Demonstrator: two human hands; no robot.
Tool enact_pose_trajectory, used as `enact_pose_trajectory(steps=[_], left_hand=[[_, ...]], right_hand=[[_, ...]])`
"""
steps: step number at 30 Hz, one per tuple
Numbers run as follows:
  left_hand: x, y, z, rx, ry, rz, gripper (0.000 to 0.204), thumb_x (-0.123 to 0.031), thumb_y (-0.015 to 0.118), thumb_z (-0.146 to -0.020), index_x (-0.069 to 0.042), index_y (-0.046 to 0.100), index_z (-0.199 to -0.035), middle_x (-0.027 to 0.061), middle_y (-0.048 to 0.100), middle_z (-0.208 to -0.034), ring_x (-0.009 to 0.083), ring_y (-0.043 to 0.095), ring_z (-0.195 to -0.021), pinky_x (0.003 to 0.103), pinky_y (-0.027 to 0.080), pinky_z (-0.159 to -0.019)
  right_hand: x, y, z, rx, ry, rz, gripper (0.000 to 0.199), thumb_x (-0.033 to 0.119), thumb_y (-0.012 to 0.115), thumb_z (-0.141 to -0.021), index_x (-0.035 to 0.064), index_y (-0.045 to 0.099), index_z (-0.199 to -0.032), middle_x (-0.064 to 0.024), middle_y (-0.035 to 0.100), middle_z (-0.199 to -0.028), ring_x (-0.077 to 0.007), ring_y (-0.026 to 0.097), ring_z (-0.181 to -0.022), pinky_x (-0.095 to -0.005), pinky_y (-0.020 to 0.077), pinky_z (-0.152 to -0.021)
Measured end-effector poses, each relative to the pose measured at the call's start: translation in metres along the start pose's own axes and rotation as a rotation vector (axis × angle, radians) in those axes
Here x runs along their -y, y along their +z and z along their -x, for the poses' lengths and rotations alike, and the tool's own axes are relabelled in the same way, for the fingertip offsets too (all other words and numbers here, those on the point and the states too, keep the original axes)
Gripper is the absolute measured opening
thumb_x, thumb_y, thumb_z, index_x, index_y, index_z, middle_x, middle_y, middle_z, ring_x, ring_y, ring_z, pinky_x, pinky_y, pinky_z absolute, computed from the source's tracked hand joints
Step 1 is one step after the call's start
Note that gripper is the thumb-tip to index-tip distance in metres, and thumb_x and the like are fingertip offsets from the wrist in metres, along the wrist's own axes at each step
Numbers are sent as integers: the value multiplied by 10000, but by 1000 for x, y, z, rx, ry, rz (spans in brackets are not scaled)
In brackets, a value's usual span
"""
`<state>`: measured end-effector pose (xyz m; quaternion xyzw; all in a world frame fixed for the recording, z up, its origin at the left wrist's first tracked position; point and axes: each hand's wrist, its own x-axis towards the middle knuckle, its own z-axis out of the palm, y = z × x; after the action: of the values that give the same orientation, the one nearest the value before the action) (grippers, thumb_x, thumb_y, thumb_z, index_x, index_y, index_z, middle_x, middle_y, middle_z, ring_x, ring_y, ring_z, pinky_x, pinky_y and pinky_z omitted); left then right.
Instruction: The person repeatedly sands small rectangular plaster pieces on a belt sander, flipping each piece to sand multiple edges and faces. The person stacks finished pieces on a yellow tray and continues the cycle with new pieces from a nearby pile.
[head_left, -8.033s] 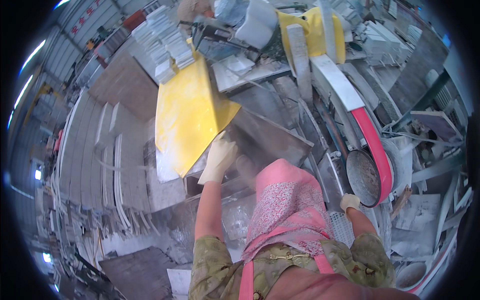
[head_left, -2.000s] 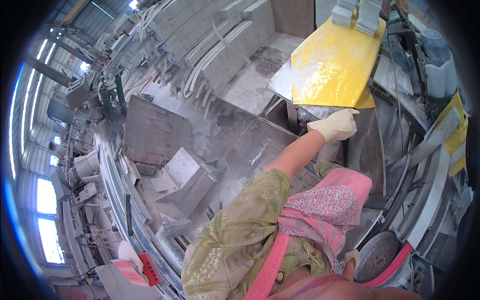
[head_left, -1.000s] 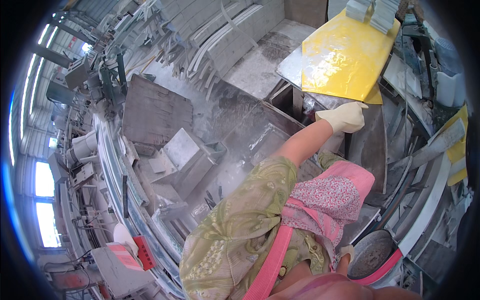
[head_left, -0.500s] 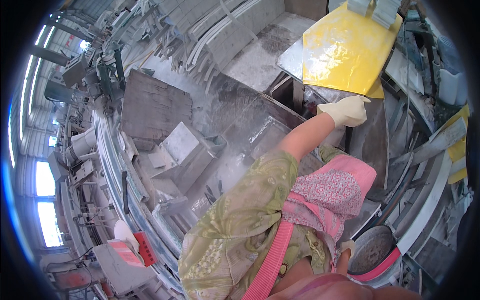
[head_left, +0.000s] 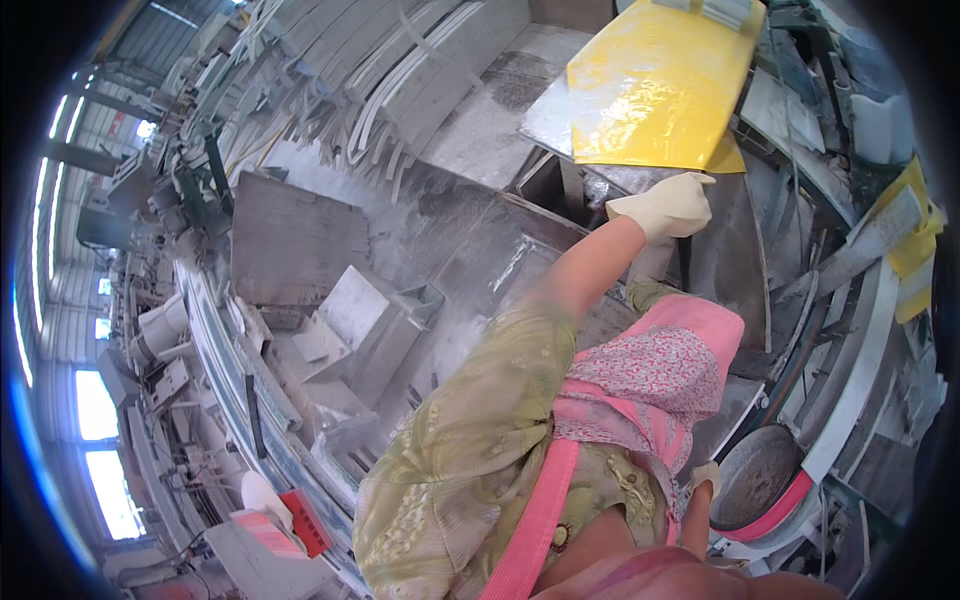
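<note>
Yellow sheet (head_left: 655, 95): lying on the metal surface (head_left: 547, 118), grey blocks (head_left: 722, 10) at its far end; shifting it would call for freeing that end.
Grey disc (head_left: 752, 478): pink band (head_left: 772, 515) along its rim.
Left hand (head_left: 665, 207): at the sheet's near edge, seemingly steadying; grip curled, contents unclear.
Right hand (head_left: 706, 476): beside the disc; grip cannot be told.

A: Your left hand (head_left: 668, 207) curls its fingertips out of sight, so can your grip be made out?

B: It can't, and your right hand (head_left: 706, 475), beside the dusty belt wheel (head_left: 755, 478), shows too small to tell what you touch

A: And the pale slabs (head_left: 725, 12) on your yellow sheet (head_left: 650, 95)?

B: The top edge cuts them off, and the machinery (head_left: 162, 200) far to your left is too small to sort into parts
</note>
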<state>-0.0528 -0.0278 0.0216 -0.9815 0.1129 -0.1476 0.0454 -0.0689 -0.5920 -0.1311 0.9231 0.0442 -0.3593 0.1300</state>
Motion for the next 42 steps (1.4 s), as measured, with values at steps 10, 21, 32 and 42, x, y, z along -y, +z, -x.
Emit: enact_pose_trajectory(steps=[10, 21, 32, 42], left_hand=[[-1, 9, -1, 46, -2, -102, 192, -226, 614, -756, -183, 758, -637, 55, 684, -631, 246, 687, -668, 429, 427, -1133], [-1, 2, 0, 18, 45, -114, 177, -236, 631, -703, -148, 726, -582, 76, 657, -599, 261, 613, -626, 413, 468, -977], [-4, -11, -3, 75, 65, -126, 196, -181, 627, -762, -133, 722, -597, 105, 683, -632, 270, 671, -669, 406, 481, -1051], [6, -9, -8, -57, 71, 171, 226, -143, 570, -936, -15, 750, -890, 168, 734, -843, 337, 698, -831, 494, 448, -1107]], right_hand=[[-2, 3, -2, -14, -21, -20, 388, 190, 624, -812, 40, 703, -1160, -237, 722, -1146, -408, 682, -1119, -473, 562, -919], [-4, 11, -4, -42, 12, -32, 390, 187, 615, -829, 45, 685, -1185, -227, 713, -1194, -396, 683, -1130, -467, 560, -945], [1, 11, 9, -115, 3, -122, 327, 175, 583, -881, 26, 711, -1143, -219, 723, -1175, -384, 685, -1141, -474, 564, -948], [19, 19, 28, -302, 71, -189, 265, 152, 591, -842, 98, 772, -1029, -171, 761, -1044, -354, 737, -992, -475, 564, -874]])
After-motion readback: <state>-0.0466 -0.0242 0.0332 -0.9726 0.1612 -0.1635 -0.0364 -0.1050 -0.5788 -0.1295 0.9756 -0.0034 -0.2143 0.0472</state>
